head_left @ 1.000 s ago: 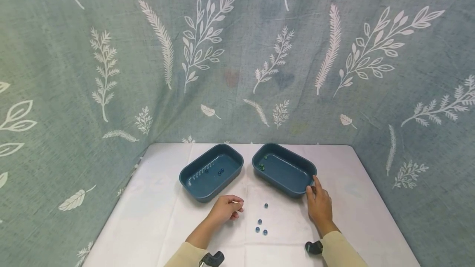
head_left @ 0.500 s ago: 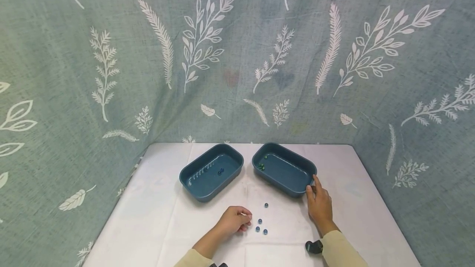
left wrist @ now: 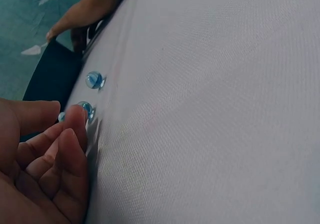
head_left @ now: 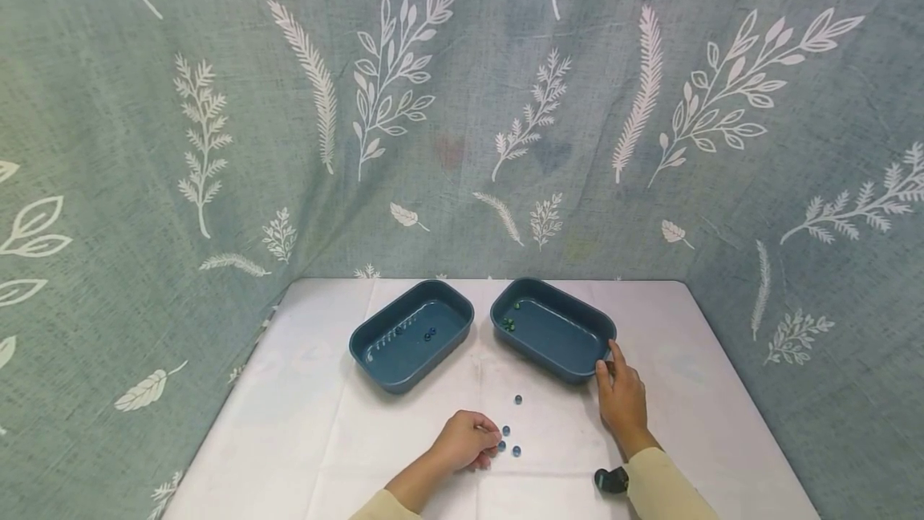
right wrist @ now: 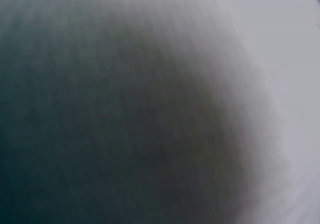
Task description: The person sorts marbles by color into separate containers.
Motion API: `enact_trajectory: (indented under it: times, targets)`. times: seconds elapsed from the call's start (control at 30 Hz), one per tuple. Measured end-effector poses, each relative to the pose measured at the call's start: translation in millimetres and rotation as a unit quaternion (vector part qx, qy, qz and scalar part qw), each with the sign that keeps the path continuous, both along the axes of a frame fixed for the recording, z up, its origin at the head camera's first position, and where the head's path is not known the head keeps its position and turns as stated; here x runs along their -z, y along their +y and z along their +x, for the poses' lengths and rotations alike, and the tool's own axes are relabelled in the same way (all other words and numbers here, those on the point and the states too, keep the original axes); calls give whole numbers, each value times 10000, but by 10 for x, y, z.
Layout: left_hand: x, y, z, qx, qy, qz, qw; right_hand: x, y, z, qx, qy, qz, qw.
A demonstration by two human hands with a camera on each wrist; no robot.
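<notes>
In the head view, several clear blue marbles [head_left: 516,451] lie on the white tabletop. My left hand [head_left: 468,441] reaches in from their left, its fingertips right beside the nearest marble [head_left: 501,446]. The left wrist view shows a gap between thumb and index finger [left wrist: 75,121]; one marble [left wrist: 86,109] is partly hidden behind the fingertip, and another marble [left wrist: 93,79] lies farther off. My right hand [head_left: 623,404] rests with thumb and index finger against the near right corner of the right blue tray [head_left: 556,335]. Several green marbles [head_left: 508,326] sit at that tray's left end.
A second blue tray [head_left: 404,371] stands at the back left with 3 dark blue marbles [head_left: 431,334] inside. One more marble [head_left: 518,400] lies between the others and the right tray. Leaf-patterned cloth hangs behind the table. A blurred dark shape fills most of the right wrist view.
My left hand has moved right and toward the near edge, away from the left tray and up to the loose marbles. The right hand stays at the tray corner.
</notes>
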State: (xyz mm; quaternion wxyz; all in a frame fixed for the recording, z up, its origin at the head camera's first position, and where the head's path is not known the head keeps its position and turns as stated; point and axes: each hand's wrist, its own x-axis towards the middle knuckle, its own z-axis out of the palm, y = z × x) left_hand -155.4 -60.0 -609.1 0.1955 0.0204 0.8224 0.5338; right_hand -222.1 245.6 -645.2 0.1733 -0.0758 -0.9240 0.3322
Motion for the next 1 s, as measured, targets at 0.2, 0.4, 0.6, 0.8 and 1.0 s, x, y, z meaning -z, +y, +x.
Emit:
enact_trajectory:
  times: [0.2,0.4,0.6,0.8,1.0]
  targets:
    - [8,27,9,65,60,-176,9998,-1,8,-3,-9,16,-3,10000]
    - [22,70,16,207,142,-475,9986,17,8,0,-1,32,10,10000]
    - [30,107,23,227,243,-560,9979,17,-7,-3,12,4,-20,10000]
    - [37,123,21,262,306,-603,9974,-2,-7,5,-5,25,-26,10000]
    - [17,124,17,305,272,-592,9974,-9,-7,13,-14,55,-24,10000]
